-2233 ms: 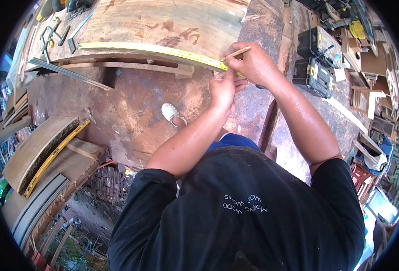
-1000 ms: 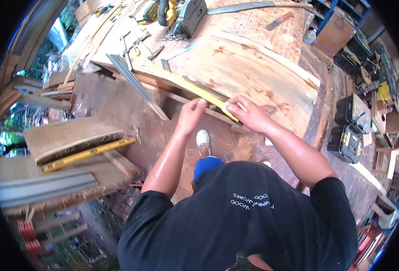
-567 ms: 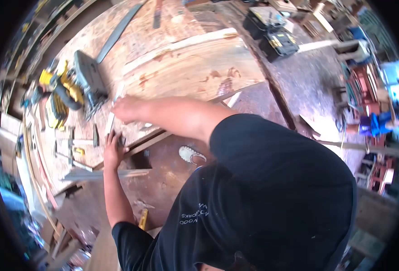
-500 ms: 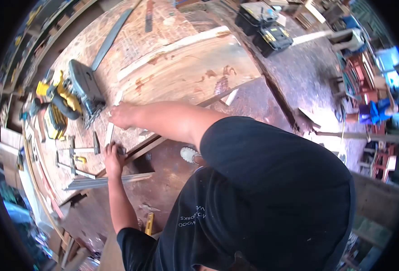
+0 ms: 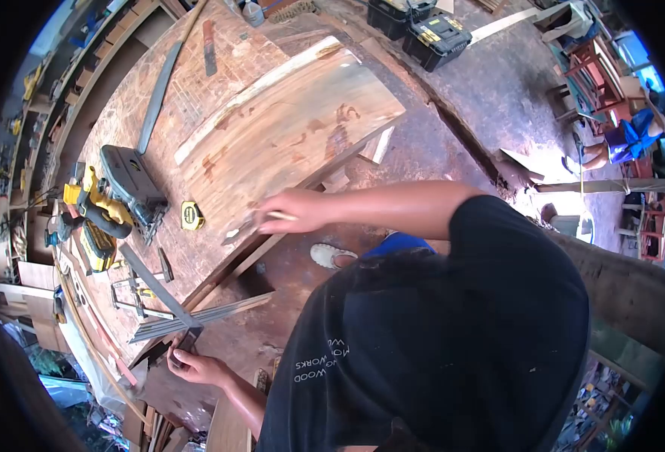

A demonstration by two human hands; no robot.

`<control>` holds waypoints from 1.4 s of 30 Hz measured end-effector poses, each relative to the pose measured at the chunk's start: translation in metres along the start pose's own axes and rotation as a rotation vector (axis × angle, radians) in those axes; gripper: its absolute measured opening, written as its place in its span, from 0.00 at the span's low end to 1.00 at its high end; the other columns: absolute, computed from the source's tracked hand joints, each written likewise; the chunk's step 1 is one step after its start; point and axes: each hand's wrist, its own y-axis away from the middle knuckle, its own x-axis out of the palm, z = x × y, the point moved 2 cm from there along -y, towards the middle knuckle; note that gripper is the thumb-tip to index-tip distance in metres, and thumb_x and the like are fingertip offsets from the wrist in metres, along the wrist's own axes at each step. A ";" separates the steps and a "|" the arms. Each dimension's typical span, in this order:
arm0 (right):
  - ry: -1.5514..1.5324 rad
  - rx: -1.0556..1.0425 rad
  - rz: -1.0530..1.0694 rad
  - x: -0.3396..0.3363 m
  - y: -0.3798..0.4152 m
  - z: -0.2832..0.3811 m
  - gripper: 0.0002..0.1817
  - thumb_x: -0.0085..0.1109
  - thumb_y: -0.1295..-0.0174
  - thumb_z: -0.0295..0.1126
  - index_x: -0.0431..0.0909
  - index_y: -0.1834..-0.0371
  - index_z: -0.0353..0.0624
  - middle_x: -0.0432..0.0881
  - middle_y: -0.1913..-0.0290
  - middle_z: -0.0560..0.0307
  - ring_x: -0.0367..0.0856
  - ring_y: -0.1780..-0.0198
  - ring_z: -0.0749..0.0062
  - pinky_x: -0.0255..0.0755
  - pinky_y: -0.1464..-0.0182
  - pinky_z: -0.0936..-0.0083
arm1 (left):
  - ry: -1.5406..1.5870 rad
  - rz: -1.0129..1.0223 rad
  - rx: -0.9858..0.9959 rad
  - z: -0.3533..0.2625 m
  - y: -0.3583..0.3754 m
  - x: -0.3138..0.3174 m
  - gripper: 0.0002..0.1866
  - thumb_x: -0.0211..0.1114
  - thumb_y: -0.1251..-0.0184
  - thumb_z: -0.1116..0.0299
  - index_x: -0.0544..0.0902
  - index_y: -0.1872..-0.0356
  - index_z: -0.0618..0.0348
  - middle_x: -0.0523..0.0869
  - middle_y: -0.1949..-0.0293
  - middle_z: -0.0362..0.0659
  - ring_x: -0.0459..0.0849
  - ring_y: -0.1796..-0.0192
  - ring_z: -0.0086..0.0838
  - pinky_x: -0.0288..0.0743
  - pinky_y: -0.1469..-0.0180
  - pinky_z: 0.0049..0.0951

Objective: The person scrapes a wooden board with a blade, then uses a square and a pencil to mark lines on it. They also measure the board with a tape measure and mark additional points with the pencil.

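Observation:
My left hand (image 5: 203, 369) is closed around the dark stock of a try square (image 5: 159, 285). Its long grey blade points up and left over the bench edge. My right hand (image 5: 298, 211) hovers beside the lower edge of a wide wooden board (image 5: 287, 120), pinching a thin pale pencil (image 5: 281, 216); its fingers are slightly blurred. The board has brown stains and a pale raw edge. Left of my right hand, a yellow tape measure (image 5: 191, 215) lies on the worktop.
A yellow cordless circular saw (image 5: 106, 203) stands on the bench (image 5: 174, 120), with clamps (image 5: 142, 290) below it. A handsaw (image 5: 159, 98) lies farther up. Black toolboxes (image 5: 438, 41) sit on the floor. Another person (image 5: 630, 139) is at far right.
My left hand has drawn the try square down and away from the board's corner. My right hand has moved right along the board's edge, and the tape measure is now visible.

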 end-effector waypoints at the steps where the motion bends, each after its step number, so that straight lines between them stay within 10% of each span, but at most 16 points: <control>1: -0.215 0.218 0.069 -0.008 0.029 -0.009 0.16 0.56 0.33 0.45 0.76 0.52 0.45 0.84 0.60 0.56 0.83 0.60 0.67 0.77 0.59 0.70 | 0.134 -0.078 -0.071 -0.026 0.015 0.016 0.12 0.53 0.26 0.70 0.70 0.52 0.71 0.81 0.55 0.56 0.85 0.56 0.37 0.85 0.53 0.33; 6: -0.670 0.409 0.069 -0.039 0.111 -0.002 0.19 0.54 0.30 0.44 0.74 0.50 0.38 0.83 0.62 0.58 0.83 0.62 0.75 0.79 0.63 0.76 | 0.419 0.370 -0.662 -0.107 0.117 0.209 0.14 0.56 0.29 0.64 0.73 0.49 0.63 0.79 0.50 0.50 0.81 0.51 0.35 0.78 0.51 0.37; 10: -0.932 0.596 -0.775 -0.083 0.155 -0.023 0.11 0.57 0.32 0.31 0.75 0.52 0.38 0.82 0.64 0.56 0.80 0.71 0.78 0.77 0.73 0.83 | 0.731 0.718 -0.925 -0.116 0.195 0.326 0.12 0.58 0.29 0.70 0.70 0.49 0.61 0.79 0.50 0.50 0.82 0.50 0.33 0.82 0.49 0.28; 13: -0.857 0.722 -0.752 -0.124 0.187 -0.050 0.08 0.56 0.31 0.34 0.77 0.58 0.39 0.80 0.74 0.60 0.77 0.78 0.81 0.72 0.80 0.84 | 0.472 0.864 -0.982 -0.113 0.208 0.364 0.15 0.62 0.33 0.71 0.71 0.48 0.61 0.79 0.49 0.50 0.80 0.46 0.36 0.80 0.48 0.34; 16: -0.730 0.795 -0.640 -0.157 0.193 -0.065 0.10 0.58 0.33 0.37 0.78 0.64 0.40 0.79 0.77 0.62 0.75 0.81 0.81 0.70 0.82 0.83 | -0.108 0.923 0.663 -0.151 0.198 0.382 0.25 0.73 0.46 0.65 0.76 0.47 0.58 0.80 0.49 0.48 0.78 0.47 0.43 0.70 0.44 0.43; 19: -0.754 0.831 -0.665 -0.168 0.185 -0.062 0.12 0.59 0.34 0.38 0.78 0.65 0.39 0.78 0.78 0.62 0.75 0.81 0.82 0.69 0.82 0.83 | -0.267 1.149 0.945 -0.158 0.198 0.404 0.27 0.74 0.50 0.62 0.78 0.47 0.54 0.81 0.52 0.46 0.78 0.49 0.44 0.70 0.45 0.42; 24: -1.054 0.832 -0.789 -0.162 0.193 -0.083 0.13 0.63 0.35 0.38 0.77 0.60 0.38 0.81 0.74 0.58 0.78 0.79 0.79 0.72 0.80 0.83 | -0.229 1.192 0.870 -0.133 0.193 0.429 0.24 0.75 0.52 0.61 0.81 0.52 0.53 0.83 0.59 0.43 0.78 0.51 0.42 0.69 0.45 0.42; 42: -1.088 0.728 -0.793 -0.158 0.189 -0.089 0.10 0.59 0.34 0.32 0.76 0.58 0.35 0.81 0.71 0.54 0.81 0.74 0.74 0.77 0.72 0.79 | -0.195 1.441 0.923 -0.135 0.162 0.458 0.36 0.69 0.52 0.63 0.74 0.35 0.45 0.65 0.29 0.48 0.57 0.26 0.47 0.43 0.25 0.55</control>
